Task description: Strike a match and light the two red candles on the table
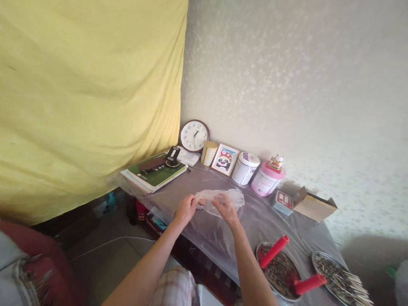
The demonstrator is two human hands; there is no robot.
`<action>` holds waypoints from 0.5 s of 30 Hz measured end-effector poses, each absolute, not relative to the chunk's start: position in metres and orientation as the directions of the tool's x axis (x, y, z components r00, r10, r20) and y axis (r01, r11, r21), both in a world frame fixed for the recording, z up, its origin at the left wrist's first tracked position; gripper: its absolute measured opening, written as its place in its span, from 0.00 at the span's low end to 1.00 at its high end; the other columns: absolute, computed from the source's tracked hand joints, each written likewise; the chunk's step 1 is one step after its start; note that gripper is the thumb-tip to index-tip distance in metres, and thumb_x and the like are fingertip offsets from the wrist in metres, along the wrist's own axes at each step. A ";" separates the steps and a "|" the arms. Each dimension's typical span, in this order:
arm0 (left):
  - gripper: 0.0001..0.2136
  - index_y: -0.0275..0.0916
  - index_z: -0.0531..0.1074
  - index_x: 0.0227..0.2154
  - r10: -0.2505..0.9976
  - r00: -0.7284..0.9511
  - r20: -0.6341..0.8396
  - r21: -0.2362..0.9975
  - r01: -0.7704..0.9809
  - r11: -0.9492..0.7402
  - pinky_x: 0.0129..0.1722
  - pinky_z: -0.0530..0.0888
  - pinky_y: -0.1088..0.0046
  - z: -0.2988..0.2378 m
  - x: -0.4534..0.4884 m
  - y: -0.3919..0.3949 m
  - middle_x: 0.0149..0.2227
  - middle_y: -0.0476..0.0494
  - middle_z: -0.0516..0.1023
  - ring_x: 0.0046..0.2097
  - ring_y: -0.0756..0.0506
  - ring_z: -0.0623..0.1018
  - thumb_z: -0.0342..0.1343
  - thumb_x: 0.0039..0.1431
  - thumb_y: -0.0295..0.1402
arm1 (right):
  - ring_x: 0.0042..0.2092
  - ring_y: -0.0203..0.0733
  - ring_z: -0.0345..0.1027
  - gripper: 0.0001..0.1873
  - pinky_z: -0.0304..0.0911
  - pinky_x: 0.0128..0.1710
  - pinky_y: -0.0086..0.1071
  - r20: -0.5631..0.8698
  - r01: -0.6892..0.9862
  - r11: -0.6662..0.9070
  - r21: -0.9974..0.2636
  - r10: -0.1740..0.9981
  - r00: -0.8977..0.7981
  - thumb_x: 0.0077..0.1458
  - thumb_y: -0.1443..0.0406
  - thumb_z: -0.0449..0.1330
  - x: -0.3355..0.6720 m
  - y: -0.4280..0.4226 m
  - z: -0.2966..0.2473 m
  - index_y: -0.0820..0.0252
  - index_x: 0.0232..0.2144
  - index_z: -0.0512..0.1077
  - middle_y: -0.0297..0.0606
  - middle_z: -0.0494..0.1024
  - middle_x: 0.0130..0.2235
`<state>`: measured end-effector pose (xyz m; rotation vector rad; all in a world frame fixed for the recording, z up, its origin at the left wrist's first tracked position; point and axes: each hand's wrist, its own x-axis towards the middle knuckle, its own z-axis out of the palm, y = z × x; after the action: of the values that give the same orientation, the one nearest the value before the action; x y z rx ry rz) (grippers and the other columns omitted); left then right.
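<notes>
The thin translucent plastic bag (236,199) lies crumpled over the middle of the bench (214,241), between the person's two hands. A small tan patch shows near the left fingertips; I cannot tell if it is inside the bag or under it.

In my judgement, the film could tear or stretch if both hands pull apart too strongly, because it looks very thin. It could also slip from the fingertips, since only a little of it seems to be taken at the edge. Its loose part, which spreads past the right hand, might fold over and hide the opening.

The left hand (186,208) has its grip pinching the near left edge of the bag, with the fingers bent. The right hand (226,210) touches the bag from the right, its fingers curled; whether its grip is fully closed, I cannot tell. Both forearms reach forward and lean toward each other.

Behind the bag stand the framed panda picture (224,160) and the white canister (245,169). The green book (160,174) lies on the left, and the red cylinder (274,252) rises from a plate on the right.
</notes>
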<state>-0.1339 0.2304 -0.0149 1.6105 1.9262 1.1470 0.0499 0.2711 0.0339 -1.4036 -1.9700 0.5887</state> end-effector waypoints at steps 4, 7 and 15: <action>0.11 0.37 0.77 0.45 0.948 -0.249 0.198 0.749 0.662 0.018 0.47 0.81 0.55 -0.013 -0.137 0.236 0.46 0.42 0.82 0.46 0.42 0.82 0.60 0.68 0.39 | 0.44 0.44 0.79 0.15 0.75 0.46 0.41 0.079 0.487 0.163 -0.858 0.979 -0.187 0.64 0.56 0.66 0.063 0.257 0.043 0.62 0.44 0.77 0.39 0.83 0.41; 0.11 0.38 0.77 0.46 0.951 -0.223 0.213 0.727 0.686 -0.002 0.48 0.80 0.55 -0.011 -0.136 0.237 0.47 0.42 0.82 0.46 0.41 0.82 0.60 0.68 0.39 | 0.44 0.48 0.80 0.25 0.75 0.42 0.39 -0.013 0.347 0.054 -0.936 0.982 -0.187 0.56 0.46 0.66 0.068 0.233 0.046 0.59 0.46 0.77 0.39 0.83 0.39; 0.12 0.41 0.76 0.51 0.961 -0.093 0.261 0.675 0.729 -0.113 0.59 0.74 0.47 -0.003 -0.123 0.212 0.58 0.39 0.78 0.57 0.37 0.77 0.59 0.68 0.37 | 0.41 0.47 0.78 0.35 0.75 0.41 0.39 -0.129 0.115 -0.102 -0.988 0.957 -0.260 0.44 0.38 0.69 0.079 0.141 0.050 0.54 0.45 0.77 0.37 0.80 0.39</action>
<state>-0.1232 0.2123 -0.0027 1.8663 1.8446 1.0247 0.0787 0.1409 0.0496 -1.2326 -1.4282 1.4491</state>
